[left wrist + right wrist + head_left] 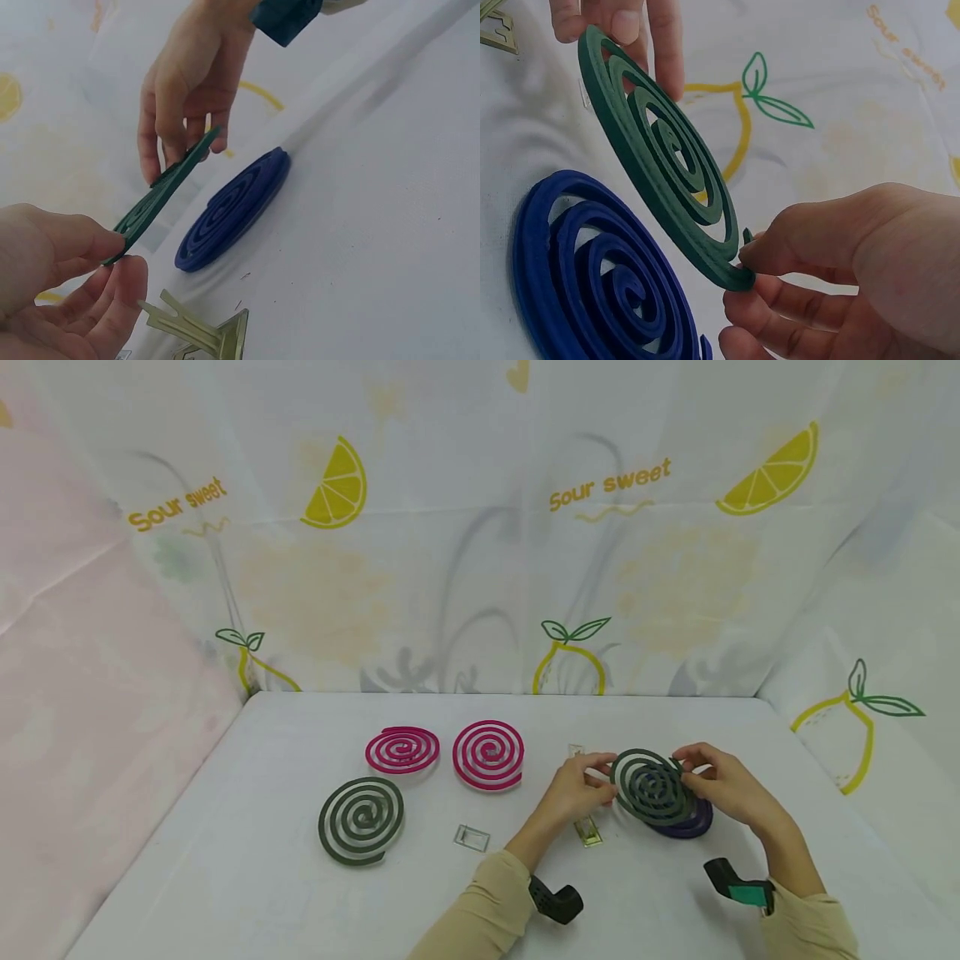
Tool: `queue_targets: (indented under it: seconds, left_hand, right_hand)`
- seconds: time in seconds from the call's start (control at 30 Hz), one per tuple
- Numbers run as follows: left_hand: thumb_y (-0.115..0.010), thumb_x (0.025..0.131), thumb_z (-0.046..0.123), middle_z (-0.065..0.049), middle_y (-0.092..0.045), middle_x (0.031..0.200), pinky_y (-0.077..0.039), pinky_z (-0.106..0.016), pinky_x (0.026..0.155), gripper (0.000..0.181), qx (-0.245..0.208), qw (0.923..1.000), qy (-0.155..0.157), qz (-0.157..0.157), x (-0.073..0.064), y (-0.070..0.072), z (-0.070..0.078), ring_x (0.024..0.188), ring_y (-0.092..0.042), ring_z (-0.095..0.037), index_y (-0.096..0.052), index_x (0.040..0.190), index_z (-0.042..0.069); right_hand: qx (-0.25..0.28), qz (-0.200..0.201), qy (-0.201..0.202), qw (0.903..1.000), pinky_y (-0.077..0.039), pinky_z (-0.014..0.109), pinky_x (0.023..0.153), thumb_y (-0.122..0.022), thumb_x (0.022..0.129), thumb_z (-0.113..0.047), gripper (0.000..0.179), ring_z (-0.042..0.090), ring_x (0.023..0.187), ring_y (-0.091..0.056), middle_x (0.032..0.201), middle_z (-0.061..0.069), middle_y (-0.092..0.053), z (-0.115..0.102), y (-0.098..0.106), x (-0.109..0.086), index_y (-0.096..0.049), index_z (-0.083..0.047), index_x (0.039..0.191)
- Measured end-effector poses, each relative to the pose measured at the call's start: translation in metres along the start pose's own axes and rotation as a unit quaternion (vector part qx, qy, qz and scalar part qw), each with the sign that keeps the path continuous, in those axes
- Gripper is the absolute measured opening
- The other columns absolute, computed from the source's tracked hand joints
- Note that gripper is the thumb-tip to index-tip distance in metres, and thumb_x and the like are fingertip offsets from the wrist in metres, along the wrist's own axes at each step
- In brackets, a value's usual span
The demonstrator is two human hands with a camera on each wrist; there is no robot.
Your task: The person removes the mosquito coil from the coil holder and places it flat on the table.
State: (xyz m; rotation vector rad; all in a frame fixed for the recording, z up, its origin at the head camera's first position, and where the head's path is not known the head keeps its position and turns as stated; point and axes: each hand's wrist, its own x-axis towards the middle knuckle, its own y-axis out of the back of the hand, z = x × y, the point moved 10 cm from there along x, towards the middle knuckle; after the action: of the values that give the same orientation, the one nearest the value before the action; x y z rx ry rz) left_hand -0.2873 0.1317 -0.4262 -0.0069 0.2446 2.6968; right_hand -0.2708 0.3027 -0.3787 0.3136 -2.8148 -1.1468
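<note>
Between both hands a dark green mosquito coil (649, 787) is held up, tilted, above the table. My left hand (573, 789) pinches its left edge between thumb and fingers. At the opposite edge, near the coil's outer end, my right hand (723, 781) grips it with thumb and fingertips. Beneath it lies a dark blue coil (622, 285), partly covered by the green one in the head view. A gold metal stand (588, 832) with upright prongs, clearest in the left wrist view, sits on the table just below the left hand.
Two pink coils, one at the left (402, 750) and one beside it (488, 756), lie toward the back. Another green coil (362, 822) lies front left. A silver metal stand (472, 837) is at the middle; another small stand (576, 749) is partly hidden behind the left hand.
</note>
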Motion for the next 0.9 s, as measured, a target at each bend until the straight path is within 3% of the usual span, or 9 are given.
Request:
queue_targets:
  seconds: [0.23,0.9]
  left_hand:
    - [-0.068,0.082,0.002,-0.007,-0.062,0.108,-0.051,-0.018,0.062,0.046,0.013,0.9996,-0.025,-0.005,0.004,-0.006,0.002,0.083,-0.068,-0.010,-0.059,0.127,0.008]
    - [-0.070,0.081,0.004,-0.009,-0.064,0.107,-0.048,-0.014,0.066,0.045,0.078,0.9959,-0.038,-0.027,0.010,-0.020,-0.001,0.084,-0.064,-0.006,-0.060,0.125,0.006]
  right_hand:
    - [0.001,-0.006,-0.007,1.0000,-0.048,0.022,0.061,-0.053,0.091,-0.002,0.030,0.007,0.075,-0.056,0.102,0.019,-0.056,0.008,0.001,-0.001,-0.050,0.009,0.118]
    - [-0.003,-0.035,-0.035,0.9988,-0.050,0.025,0.063,-0.052,0.091,-0.002,0.029,0.011,0.077,-0.055,0.098,0.017,-0.055,0.028,-0.001,-0.004,-0.048,0.011,0.117]
